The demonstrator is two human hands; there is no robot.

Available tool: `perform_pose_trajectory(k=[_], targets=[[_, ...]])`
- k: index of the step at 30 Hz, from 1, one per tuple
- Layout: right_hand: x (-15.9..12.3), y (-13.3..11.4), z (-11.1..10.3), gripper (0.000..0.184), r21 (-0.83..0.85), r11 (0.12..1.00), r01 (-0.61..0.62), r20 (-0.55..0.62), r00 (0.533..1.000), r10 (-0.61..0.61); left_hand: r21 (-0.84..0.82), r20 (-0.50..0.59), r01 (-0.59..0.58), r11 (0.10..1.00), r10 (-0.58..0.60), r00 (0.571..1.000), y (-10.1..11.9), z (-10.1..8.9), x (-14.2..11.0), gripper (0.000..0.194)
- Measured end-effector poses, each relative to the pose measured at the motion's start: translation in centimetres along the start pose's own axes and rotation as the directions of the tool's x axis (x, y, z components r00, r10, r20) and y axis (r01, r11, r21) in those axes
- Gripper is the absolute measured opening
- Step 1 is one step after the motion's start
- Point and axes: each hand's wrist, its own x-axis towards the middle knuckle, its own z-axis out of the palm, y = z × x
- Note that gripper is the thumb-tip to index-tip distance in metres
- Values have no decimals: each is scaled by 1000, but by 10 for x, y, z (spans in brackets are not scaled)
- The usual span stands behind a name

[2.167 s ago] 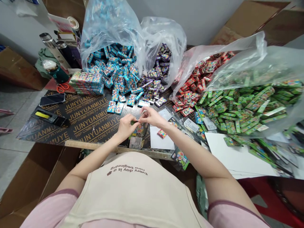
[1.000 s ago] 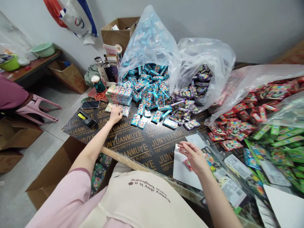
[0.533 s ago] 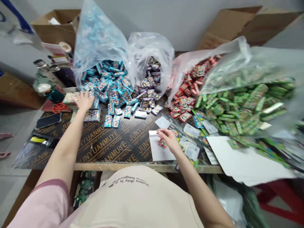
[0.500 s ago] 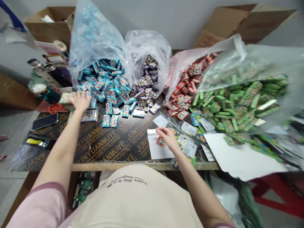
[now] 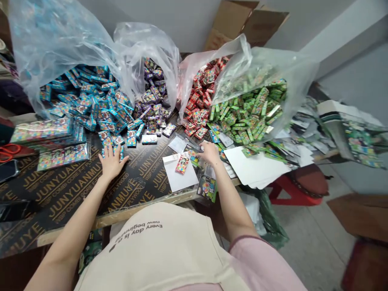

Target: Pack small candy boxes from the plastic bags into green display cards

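My left hand is spread over small blue boxes at the front of the blue heap, its fingertips on or just above them. My right hand reaches over flat printed packets, fingers bent and apart; nothing can be made out in its grasp. Between the hands, a red box rests on a white card. A dark printed packet lies near the table edge, below my right hand. Left of my left hand are clear-wrapped packs of boxes, several of them stacked.
Plastic bags spill blue boxes, purple boxes, red boxes and green boxes along the back. White sheets overhang the front edge at right. Orange scissors and a phone lie far left. A red stool stands right.
The view has swung right. My left hand has left the wrapped packs for the loose blue boxes. My right hand has let go of the red box on the card and moved to the packets.
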Motion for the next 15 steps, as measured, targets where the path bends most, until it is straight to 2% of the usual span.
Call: perform_pose_trajectory(k=[2,5,8,10,12,13,15], targets=[[-11,18,-9,50,-38,998,-58,64,996,61,-60,-44,26,998,-29,999,5,-3,1,71],[-39,44,-13,63,13,985,-175,140,975,171,-147,-129,20,989,-39,991,12,-11,-4,71],[-71,62,3,87,136,955,-264,178,955,238,-210,-177,-19,977,-19,984,23,-12,-15,67],[-89,68,21,96,305,911,-277,137,960,246,-247,-198,-53,968,4,980,33,-9,-24,63],[-102,73,36,96,570,776,-272,69,956,285,-278,-211,-125,952,66,975,47,-6,-33,60],[-106,74,39,95,713,652,-259,51,946,320,-293,-211,-173,940,113,971,55,-4,-36,58],[-111,76,35,93,921,331,-206,71,924,376,-325,-206,-281,903,223,953,72,-2,-43,57]])
